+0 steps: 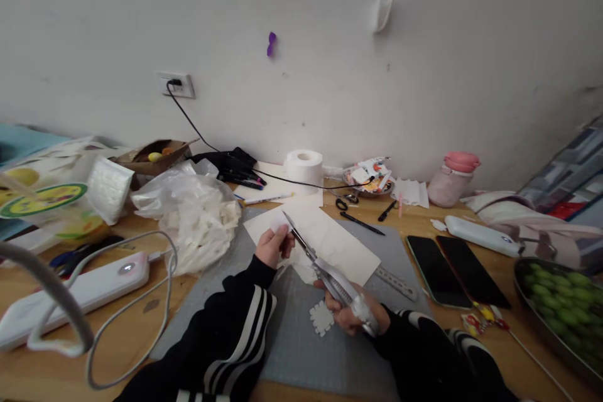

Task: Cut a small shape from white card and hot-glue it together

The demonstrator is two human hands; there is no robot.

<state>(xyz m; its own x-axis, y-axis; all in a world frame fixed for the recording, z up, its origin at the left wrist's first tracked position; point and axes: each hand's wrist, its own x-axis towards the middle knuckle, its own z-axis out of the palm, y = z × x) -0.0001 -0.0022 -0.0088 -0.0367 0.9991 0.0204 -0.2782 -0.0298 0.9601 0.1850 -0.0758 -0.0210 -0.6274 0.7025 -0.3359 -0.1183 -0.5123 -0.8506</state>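
Note:
My right hand (351,314) is wrapped round the white handles of a pair of scissors (332,279), whose blades point up and left toward my other hand. Between the thumb and fingers of my left hand (273,246) is a small piece of white paper (281,223), right by the blade tips. Behind both hands, a sheet of white paper (348,242) lies on the grey cutting mat (301,352). A small paper cutout with a scalloped edge (322,318) rests on the mat, left of my right hand. Small paper scraps lie under the blades, partly hidden.
A toilet paper roll (304,169) stands behind the sheet. To the right are a ruler (396,282), two phones (438,271) and a bowl of green grapes (563,301). On the left lie a plastic bag (188,213), a white power bank (80,295) and its looped cable.

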